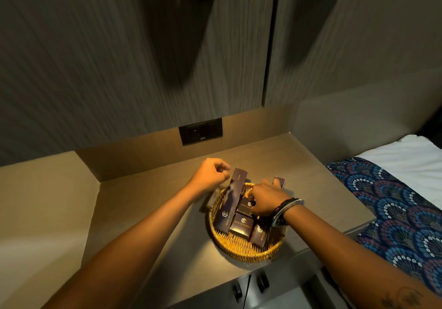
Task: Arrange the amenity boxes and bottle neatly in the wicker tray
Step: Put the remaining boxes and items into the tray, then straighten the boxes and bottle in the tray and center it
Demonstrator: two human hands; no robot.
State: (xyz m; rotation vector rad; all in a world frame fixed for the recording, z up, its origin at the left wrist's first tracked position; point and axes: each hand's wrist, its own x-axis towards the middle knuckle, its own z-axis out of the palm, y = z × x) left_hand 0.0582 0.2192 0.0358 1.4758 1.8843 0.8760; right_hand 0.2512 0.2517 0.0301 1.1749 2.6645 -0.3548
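Observation:
A round wicker tray [241,251] sits on the wooden bedside shelf and holds several dark purple amenity boxes. A long box [233,194] leans along the tray's left side, its top end above the rim. My left hand [210,173] hovers at that top end with fingers curled; whether it touches the box is unclear. Two small boxes [241,225] lie in the middle and another box [259,235] at the right. My right hand [265,200] reaches into the tray's far side, fingers among the boxes, next to an upright box [280,180]. No bottle shows.
A dark wall socket [200,131] is set in the back panel behind the tray. A bed with a patterned blue runner [394,203] and white sheet lies to the right. Cupboard doors with dark knobs [262,284] sit below the shelf's front edge.

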